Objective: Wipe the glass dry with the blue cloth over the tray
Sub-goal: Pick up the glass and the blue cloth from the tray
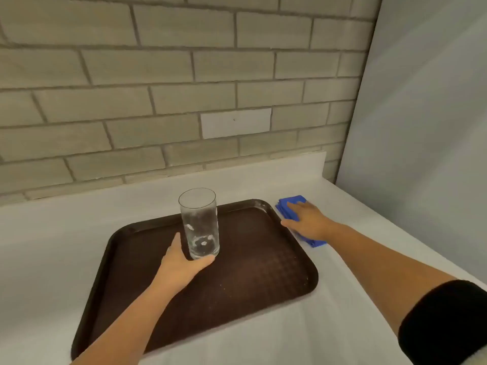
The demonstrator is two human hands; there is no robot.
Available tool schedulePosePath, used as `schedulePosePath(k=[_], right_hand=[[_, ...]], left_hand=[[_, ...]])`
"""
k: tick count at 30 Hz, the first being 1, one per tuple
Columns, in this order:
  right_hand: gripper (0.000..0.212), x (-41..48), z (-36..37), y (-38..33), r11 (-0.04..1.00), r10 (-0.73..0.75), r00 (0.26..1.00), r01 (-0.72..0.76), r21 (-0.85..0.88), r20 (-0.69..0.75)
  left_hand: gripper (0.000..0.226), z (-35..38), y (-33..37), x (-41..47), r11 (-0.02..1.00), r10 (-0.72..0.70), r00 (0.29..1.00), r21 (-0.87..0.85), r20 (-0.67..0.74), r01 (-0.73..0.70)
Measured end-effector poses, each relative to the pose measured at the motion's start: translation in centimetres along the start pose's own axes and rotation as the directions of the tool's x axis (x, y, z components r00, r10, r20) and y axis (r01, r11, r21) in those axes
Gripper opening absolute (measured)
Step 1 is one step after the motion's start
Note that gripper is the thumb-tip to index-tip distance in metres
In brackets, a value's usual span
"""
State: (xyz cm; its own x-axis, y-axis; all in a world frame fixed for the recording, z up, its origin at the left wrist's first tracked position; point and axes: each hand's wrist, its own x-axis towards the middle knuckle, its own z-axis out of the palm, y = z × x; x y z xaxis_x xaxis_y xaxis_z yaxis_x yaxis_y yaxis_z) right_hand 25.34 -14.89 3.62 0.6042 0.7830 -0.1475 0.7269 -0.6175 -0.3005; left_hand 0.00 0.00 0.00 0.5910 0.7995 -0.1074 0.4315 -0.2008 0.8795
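A tall clear glass (199, 222) with water drops inside is held upright over the middle of the brown tray (266, 270). My left hand (181, 262) grips the glass around its base, thumb on the left and fingers under the bottom. The folded blue cloth (290, 206) lies on the white counter just off the tray's right rim. My right hand (307, 221) lies flat on top of the cloth with its fingers spread, covering the cloth's middle.
The white counter (52, 233) carries the tray and runs back to a beige brick wall (158, 101). A pale flat panel (421, 114) stands at the right, close behind the cloth. A black sleeve (445, 322) covers my right upper arm.
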Motion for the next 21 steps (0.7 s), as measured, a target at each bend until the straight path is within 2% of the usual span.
schedulePosePath(k=[4, 8, 12, 14, 17, 19, 21], right_hand=[[0.063, 2.4, 0.5, 2.0, 0.996, 0.071, 0.997, -0.069, -0.057, 0.031], [0.064, 4.6, 1.5, 3.8, 0.995, 0.094, 0.994, -0.091, -0.050, 0.061], [0.065, 6.3, 3.2, 5.7, 0.994, 0.097, 0.992, -0.092, -0.061, 0.078], [0.060, 7.1, 3.8, 6.3, 0.984, 0.102, 0.995, -0.099, -0.151, 0.013], [0.043, 7.9, 4.6, 6.5, 0.968, 0.063, 0.980, -0.105, -0.226, -0.187], [0.038, 8.5, 4.8, 6.7, 0.984, 0.027, 0.956, -0.077, -0.162, -0.291], [0.035, 8.7, 4.4, 6.8, 0.999, 0.047, 0.938, -0.036, 0.036, -0.344]], left_hand=[[0.056, 1.8, -1.8, 2.3, 0.992, 0.069, 0.997, -0.109, -0.023, -0.071], [0.046, 3.1, -2.0, 3.5, 0.976, 0.083, 0.988, -0.191, -0.132, -0.107], [0.046, 3.9, -1.9, 4.3, 0.978, 0.068, 0.974, -0.181, -0.216, -0.108], [0.049, 4.1, -1.8, 4.6, 0.979, 0.035, 0.970, -0.186, -0.240, -0.082], [0.055, 4.3, -1.6, 4.6, 0.978, -0.060, 0.959, -0.210, -0.276, 0.001], [0.051, 4.3, -1.3, 4.2, 0.972, -0.079, 0.956, -0.233, -0.284, 0.011], [0.053, 4.1, -1.0, 3.8, 0.966, -0.085, 0.955, -0.258, -0.285, 0.009]])
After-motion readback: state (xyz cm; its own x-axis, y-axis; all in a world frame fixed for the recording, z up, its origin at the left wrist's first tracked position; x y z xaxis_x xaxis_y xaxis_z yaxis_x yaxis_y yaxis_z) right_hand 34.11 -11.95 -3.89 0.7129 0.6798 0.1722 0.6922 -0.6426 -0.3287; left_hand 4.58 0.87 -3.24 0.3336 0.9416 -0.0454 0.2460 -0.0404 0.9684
